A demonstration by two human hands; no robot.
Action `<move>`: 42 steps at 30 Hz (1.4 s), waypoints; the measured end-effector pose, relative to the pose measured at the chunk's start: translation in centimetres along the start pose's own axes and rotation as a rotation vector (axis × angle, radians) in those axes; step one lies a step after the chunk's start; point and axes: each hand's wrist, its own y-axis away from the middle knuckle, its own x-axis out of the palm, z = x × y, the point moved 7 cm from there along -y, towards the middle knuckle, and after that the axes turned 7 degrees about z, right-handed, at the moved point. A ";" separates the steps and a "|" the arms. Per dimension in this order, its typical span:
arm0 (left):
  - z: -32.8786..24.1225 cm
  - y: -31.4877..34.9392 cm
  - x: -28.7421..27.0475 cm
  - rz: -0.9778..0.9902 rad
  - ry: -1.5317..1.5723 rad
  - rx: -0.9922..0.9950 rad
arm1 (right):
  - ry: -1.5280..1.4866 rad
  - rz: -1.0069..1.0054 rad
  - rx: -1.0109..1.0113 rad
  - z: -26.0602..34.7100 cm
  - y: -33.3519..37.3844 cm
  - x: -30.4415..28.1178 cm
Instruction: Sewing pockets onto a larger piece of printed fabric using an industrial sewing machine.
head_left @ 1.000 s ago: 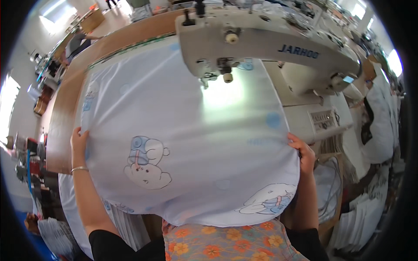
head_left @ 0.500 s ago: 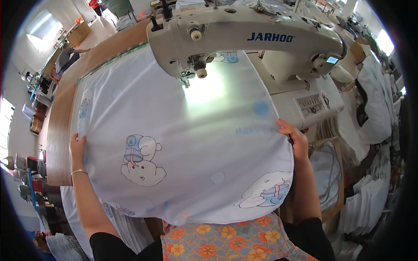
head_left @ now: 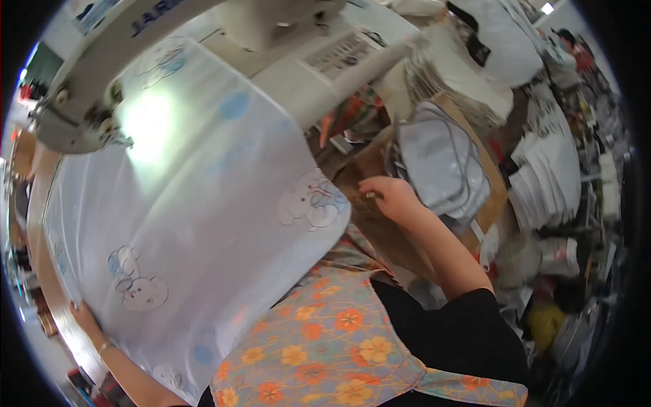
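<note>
White cotton sheet printed with cartoon bears [head_left: 183, 224] lies spread on the wooden table [head_left: 41, 271] under the white sewing machine [head_left: 203, 41]. Left hand [head_left: 85, 317] presses flat on its near-left edge. Right hand [head_left: 390, 197], fingers loosely curled and empty, is off the sheet, over the brown cardboard box [head_left: 475, 176] at right.

1. A white cloth [head_left: 196, 224] printed with pale cartoon animals lay spread under a white sewing machine [head_left: 203, 41].
2. The left hand [head_left: 85, 317] rested flat on the cloth's near left edge.
3. The right hand [head_left: 390, 197] reached off the cloth, fingers curled, over a brown cardboard box [head_left: 475, 203] holding grey-white fabric pieces [head_left: 437, 159].
4. A floral apron [head_left: 325, 339] filled the lower centre.
</note>
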 end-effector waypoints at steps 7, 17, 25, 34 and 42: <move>-1.1 5.2 -2.7 -0.008 0.011 -0.030 | 0.185 -0.329 0.745 -13.8 9.7 -4.1; -18.9 12.4 -5.5 -0.320 -0.174 0.311 | 0.251 -0.209 0.837 -13.7 9.3 -5.5; -42.1 26.0 -1.3 0.150 0.408 0.676 | -0.302 -0.493 0.361 -3.4 0.1 -13.7; -49.9 29.2 0.6 0.522 0.916 0.370 | -0.735 0.334 -0.398 28.9 -12.7 -3.7; -43.1 18.5 -1.1 -0.030 -0.028 0.673 | 0.163 0.053 -0.800 31.5 -15.0 5.2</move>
